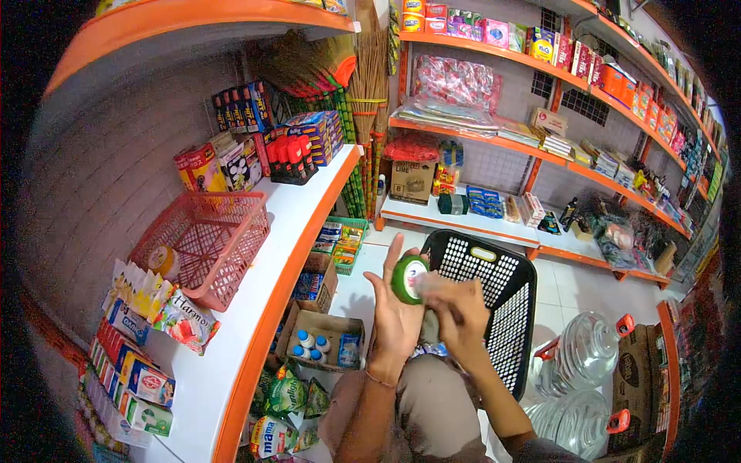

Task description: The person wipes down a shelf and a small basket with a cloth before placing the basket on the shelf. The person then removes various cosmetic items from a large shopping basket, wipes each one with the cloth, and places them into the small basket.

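A round green container (pixel 406 279) with a white label rests against the palm and fingers of my left hand (pixel 392 320), whose thumb and forefinger are spread. My right hand (pixel 459 309) is at the container's right side, its fingers bent together near the label and blurred. Whether those fingers hold anything is hidden. Both hands are above my lap, beside a black perforated basket (pixel 505 324). On the white shelf to the left stands a pink basket (pixel 204 247) with a round yellow-rimmed item (pixel 164 262) inside.
Cardboard boxes (pixel 328 328) with bottles and packets stand below the orange-edged left shelf (pixel 262 339). Large clear containers (pixel 583 355) with red handles are at the right. Stocked shelves (pixel 494 224) line the back, with brooms (pixel 367 100) in the corner.
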`<state>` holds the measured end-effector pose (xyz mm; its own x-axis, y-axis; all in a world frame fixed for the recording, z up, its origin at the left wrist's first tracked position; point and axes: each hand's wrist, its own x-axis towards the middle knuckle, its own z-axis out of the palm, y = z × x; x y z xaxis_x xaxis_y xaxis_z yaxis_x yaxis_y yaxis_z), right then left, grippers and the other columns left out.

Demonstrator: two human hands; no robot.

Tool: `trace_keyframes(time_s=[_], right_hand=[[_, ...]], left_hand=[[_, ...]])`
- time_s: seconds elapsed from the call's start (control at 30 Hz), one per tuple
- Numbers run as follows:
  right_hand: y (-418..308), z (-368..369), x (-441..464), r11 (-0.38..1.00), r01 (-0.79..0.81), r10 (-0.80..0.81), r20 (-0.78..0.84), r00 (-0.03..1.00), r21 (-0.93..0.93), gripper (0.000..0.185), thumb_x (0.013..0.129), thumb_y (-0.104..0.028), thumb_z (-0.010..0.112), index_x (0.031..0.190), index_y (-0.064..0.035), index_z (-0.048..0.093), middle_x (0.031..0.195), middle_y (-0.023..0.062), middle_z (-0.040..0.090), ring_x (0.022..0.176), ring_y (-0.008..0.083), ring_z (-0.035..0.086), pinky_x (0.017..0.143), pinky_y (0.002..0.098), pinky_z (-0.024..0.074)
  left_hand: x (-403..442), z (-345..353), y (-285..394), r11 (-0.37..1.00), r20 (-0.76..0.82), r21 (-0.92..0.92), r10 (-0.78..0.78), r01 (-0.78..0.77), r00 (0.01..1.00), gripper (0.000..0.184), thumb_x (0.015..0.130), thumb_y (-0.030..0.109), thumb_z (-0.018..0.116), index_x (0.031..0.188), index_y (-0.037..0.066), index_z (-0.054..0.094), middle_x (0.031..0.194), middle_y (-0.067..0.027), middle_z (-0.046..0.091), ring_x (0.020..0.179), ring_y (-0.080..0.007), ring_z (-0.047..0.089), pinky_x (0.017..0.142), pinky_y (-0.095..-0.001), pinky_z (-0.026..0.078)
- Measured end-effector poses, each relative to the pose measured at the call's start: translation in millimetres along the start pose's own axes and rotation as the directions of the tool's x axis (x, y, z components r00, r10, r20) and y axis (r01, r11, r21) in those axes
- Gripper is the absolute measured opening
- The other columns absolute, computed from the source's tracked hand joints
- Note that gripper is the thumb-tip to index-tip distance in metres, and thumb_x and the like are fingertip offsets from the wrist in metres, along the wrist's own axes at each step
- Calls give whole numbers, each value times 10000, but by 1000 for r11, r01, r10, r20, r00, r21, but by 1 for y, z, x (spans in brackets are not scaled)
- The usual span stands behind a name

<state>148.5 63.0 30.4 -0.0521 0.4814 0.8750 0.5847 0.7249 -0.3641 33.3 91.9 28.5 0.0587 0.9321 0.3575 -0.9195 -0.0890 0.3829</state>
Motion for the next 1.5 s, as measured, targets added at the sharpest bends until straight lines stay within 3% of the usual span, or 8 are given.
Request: trace_keyframes(time_s=[0.13, 0.27, 0.37, 0.57, 0.93, 1.07, 1.27, 1.5], right_hand=[[6, 7, 23, 898, -357, 402, -151, 903, 257, 172, 855, 8, 687, 1022, -30, 695, 1024, 117, 718, 954, 249, 629, 849, 332, 473], [-6, 5, 32, 980, -179, 186, -93, 978, 84, 175, 835, 15, 684, 1001, -38, 680, 992, 96, 712, 902, 258, 618, 810, 336, 481], [-13, 7, 26, 995, 99, -99, 31, 995, -1, 229, 765, 10, 706, 980, -60, 668, 1008, 66, 717, 823, 270, 598, 741, 362, 487], [-9, 1, 0, 988, 157, -151, 261, 953, -1, 266, 712, 38, 719, 944, -87, 682, 993, 29, 741, 768, 258, 577, 679, 362, 494], [6, 1, -19, 916, -250, 323, -206, 924, 313, 186, 832, 70, 683, 889, -54, 558, 994, 102, 743, 851, 210, 552, 817, 330, 449], [9, -7, -12, 972, -141, 173, -170, 970, 186, 176, 895, 53, 637, 890, -58, 501, 1048, 153, 698, 921, 174, 580, 886, 322, 447], [14, -3, 13, 834, -429, 490, -108, 865, 347, 63, 980, -49, 587, 1022, -24, 548, 1110, 114, 638, 1004, 184, 601, 924, 321, 479], [-4, 5, -10, 848, -400, 353, 193, 915, 346, 491, 952, -337, 642, 1285, 11, 547, 1196, 186, 602, 1118, 281, 598, 983, 369, 453]], left_hand=[[-8, 22, -12, 929, 22, 369, -46, 35, 999, 823, 1004, 687, 165, 1581, 114, 296, 1521, -66, 417, 1455, -196, 299, 1225, -394, 157], [-4, 7, -19, 976, 16, 209, -57, 52, 998, 752, 1018, 661, 197, 1601, 189, 245, 1611, -128, 277, 1511, -199, 179, 1238, -396, 102], [-2, 1, -13, 983, -76, 182, -25, 38, 997, 719, 1021, 650, 244, 1603, 227, 236, 1581, -144, 318, 1410, -250, 377, 1187, -395, 282], [1, -2, 0, 981, -195, -193, -36, -2, 980, 591, 1031, 564, 384, 1427, 131, 448, 1349, -189, 560, 1286, -291, 545, 1088, -397, 467], [5, -13, -27, 973, -220, -228, -72, 21, 973, 383, 1057, 279, 524, 1359, 45, 504, 1287, -185, 614, 1189, -271, 605, 1043, -355, 502], [-6, 2, -27, 990, -305, 38, -116, 134, 945, 327, 1052, 329, 541, 1236, 61, 580, 1120, -71, 648, 1014, -166, 634, 880, -299, 532], [-9, -6, -37, 885, -132, 465, 43, 24, 990, 319, 1077, 349, 480, 1150, 64, 602, 1106, -26, 612, 1010, -100, 571, 885, -261, 473], [-5, -10, -31, 767, -292, 640, 305, -52, 907, 494, 1088, 462, 318, 1265, 47, 520, 1229, -68, 533, 1141, -167, 507, 1012, -307, 403]])
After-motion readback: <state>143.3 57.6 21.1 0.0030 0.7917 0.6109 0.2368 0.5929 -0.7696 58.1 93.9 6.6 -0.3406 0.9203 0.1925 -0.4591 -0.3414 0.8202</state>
